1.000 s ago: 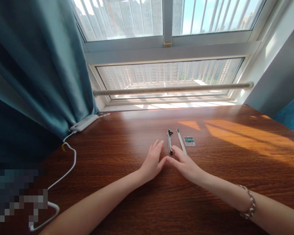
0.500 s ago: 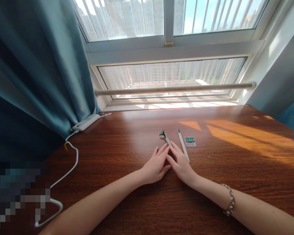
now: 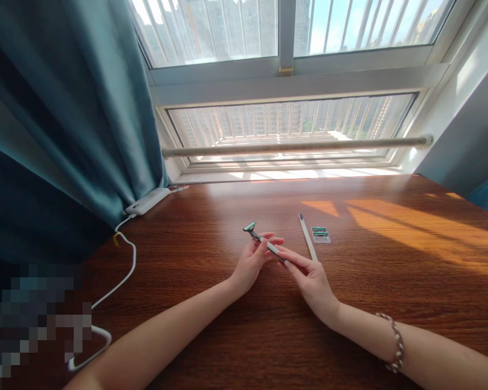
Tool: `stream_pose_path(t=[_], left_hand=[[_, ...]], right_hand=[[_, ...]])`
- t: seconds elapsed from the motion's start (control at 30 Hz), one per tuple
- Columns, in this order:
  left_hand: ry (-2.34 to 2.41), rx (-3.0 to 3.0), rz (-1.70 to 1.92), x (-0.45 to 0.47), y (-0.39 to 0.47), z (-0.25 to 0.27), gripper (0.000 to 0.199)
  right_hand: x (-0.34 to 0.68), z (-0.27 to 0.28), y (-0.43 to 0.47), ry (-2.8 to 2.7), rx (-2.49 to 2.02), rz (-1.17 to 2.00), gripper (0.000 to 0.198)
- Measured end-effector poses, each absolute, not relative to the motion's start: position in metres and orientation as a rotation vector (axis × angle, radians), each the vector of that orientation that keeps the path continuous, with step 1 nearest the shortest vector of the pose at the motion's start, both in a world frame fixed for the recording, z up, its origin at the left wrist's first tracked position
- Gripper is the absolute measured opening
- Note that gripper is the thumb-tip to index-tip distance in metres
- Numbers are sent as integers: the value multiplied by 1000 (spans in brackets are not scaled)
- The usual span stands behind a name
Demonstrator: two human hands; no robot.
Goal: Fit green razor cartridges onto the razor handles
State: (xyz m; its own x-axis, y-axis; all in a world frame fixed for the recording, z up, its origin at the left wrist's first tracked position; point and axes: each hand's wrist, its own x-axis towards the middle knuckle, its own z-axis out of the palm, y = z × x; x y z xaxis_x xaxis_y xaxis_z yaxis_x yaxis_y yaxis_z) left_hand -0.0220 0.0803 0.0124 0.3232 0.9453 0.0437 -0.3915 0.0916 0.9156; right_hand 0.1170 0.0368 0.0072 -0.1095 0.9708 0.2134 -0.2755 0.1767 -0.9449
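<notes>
A razor with a light handle and a green-edged head is held between my two hands, its head tilted up to the left. My left hand grips the handle below the head, thumb on top and fingers behind. At the lower end, my right hand pinches the handle between thumb and fingers. A toothbrush with a pale handle and dark bristles lies just beyond my right hand, which hides its near end. To its right is a clear pack of spare razor blades with green strips.
A white power strip lies by the blue curtain at the table's left edge, its white cable running toward me. The brown wooden table meets the windowsill, and a metal rail crosses the window.
Both hands have lifted the razor off the table. Its head has swung left and toward me. My left hand has turned to grip the handle, and my right hand has closed on its end.
</notes>
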Motion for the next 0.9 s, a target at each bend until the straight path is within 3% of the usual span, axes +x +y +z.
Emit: stream_pose_path(t=[0.13, 0.37, 0.47, 0.6, 0.9], left_hand=[[687, 867, 1096, -23, 77, 22, 23], [598, 880, 1062, -28, 72, 38, 15], [625, 966, 893, -29, 68, 39, 16], [731, 1159, 780, -27, 64, 36, 23], [817, 1199, 761, -26, 74, 29, 39]], right_hand=[[112, 4, 34, -1182, -786, 1428, 25], [126, 12, 42, -1262, -983, 1261, 28], [129, 12, 47, -1144, -883, 1257, 17], [129, 6, 53, -947, -750, 1458, 33], [134, 7, 64, -823, -551, 1719, 42]])
